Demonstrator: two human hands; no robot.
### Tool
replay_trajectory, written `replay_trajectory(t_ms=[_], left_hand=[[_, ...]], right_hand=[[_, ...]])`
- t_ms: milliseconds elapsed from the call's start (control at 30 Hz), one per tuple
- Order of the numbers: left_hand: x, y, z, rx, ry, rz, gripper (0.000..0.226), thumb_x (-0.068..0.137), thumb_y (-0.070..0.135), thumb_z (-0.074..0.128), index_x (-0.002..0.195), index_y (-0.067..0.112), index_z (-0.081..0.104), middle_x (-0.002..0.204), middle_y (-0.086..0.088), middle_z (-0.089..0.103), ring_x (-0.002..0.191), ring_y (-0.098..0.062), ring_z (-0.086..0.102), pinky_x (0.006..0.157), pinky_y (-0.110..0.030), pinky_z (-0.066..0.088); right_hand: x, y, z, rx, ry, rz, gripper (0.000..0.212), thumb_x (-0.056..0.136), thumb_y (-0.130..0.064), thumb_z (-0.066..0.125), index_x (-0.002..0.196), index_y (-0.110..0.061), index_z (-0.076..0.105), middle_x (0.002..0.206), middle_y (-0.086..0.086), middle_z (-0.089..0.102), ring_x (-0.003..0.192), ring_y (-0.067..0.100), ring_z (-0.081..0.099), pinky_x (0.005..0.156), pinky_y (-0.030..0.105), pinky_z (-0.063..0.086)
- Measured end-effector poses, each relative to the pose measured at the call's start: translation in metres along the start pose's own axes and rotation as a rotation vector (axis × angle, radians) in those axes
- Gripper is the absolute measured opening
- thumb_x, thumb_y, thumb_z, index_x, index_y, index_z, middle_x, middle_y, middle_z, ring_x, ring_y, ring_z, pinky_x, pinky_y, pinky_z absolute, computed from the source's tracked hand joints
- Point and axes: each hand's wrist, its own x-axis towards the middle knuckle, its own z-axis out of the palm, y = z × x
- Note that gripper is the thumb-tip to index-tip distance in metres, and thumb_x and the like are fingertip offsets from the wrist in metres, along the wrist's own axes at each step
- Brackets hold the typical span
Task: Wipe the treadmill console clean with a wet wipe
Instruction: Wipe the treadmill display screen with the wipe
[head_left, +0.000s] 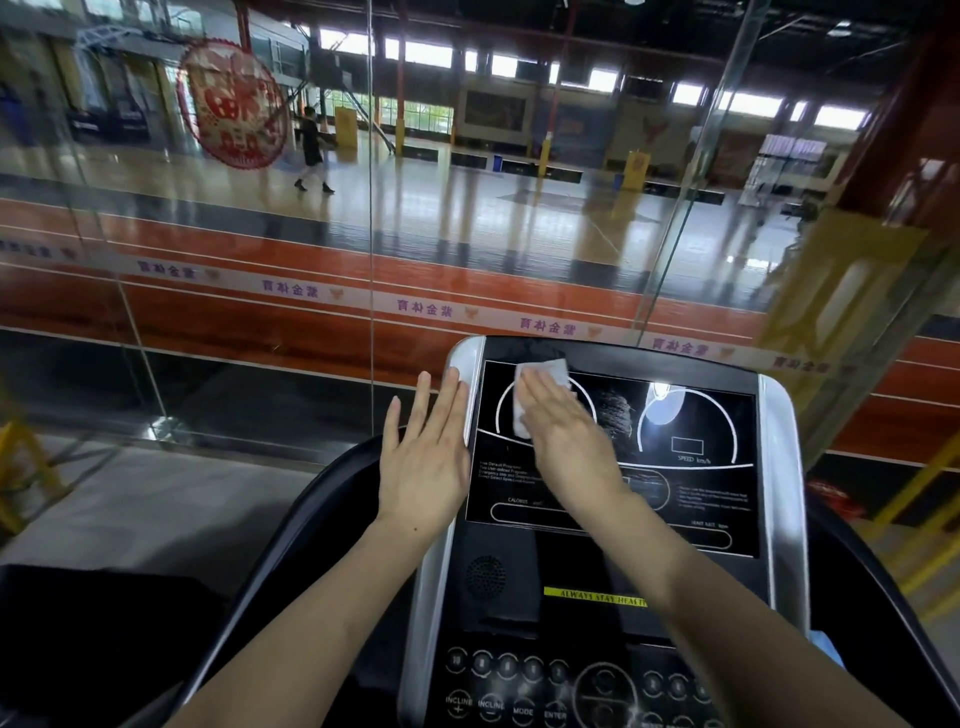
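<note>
The treadmill console (691, 499) fills the lower right, a black display panel with white dial markings inside a silver frame. My right hand (566, 436) lies flat on the upper left of the display, fingers straight, pressing a white wet wipe (540, 376) against the glass. Part of the wipe sticks out above and to the left of my fingers. My left hand (423, 457) is open with fingers straight, its fingertips touching the silver left edge of the console. A streaky smear shows on the display right of my right hand.
A button panel (561, 686) with INCLINE, MODE and ENTER keys lies below the display. Black handrails (291, 530) curve round both sides. A glass wall (371, 208) stands just beyond the console, with a sports hall and a walking person (311, 148) behind it.
</note>
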Motion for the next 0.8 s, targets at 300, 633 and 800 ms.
replay_trajectory(t_ms=[300, 633, 800], left_hand=[[0.009, 0.0, 0.006, 0.032, 0.014, 0.048, 0.065, 0.102, 0.024, 0.029, 0.164, 0.01, 0.014, 0.173, -0.006, 0.004, 0.161, -0.026, -0.005, 0.13, -0.047, 0.0], [0.013, 0.007, -0.007, 0.059, -0.009, 0.064, 0.064, 0.103, 0.031, 0.023, 0.163, 0.008, 0.021, 0.173, -0.009, 0.009, 0.161, -0.028, -0.005, 0.13, -0.052, 0.008], [0.015, 0.026, -0.007, 0.072, -0.02, 0.076, 0.064, 0.103, 0.032, 0.024, 0.163, 0.01, 0.023, 0.174, -0.007, 0.008, 0.161, -0.027, -0.005, 0.13, -0.053, 0.01]], right_hand=[[0.007, -0.02, 0.009, 0.046, 0.012, 0.105, 0.05, 0.107, -0.017, 0.048, 0.154, -0.003, 0.042, 0.163, 0.01, 0.038, 0.154, 0.022, 0.029, 0.128, 0.04, 0.021], [-0.051, 0.074, -0.037, -0.036, 0.032, 0.288, 0.062, 0.103, -0.002, 0.057, 0.159, -0.006, 0.031, 0.166, 0.008, 0.034, 0.157, 0.018, 0.023, 0.129, 0.037, 0.018], [-0.009, 0.009, -0.001, -0.01, 0.043, 0.166, 0.067, 0.095, 0.001, 0.062, 0.156, 0.0, 0.034, 0.163, 0.014, 0.039, 0.154, 0.023, 0.029, 0.131, 0.034, 0.008]])
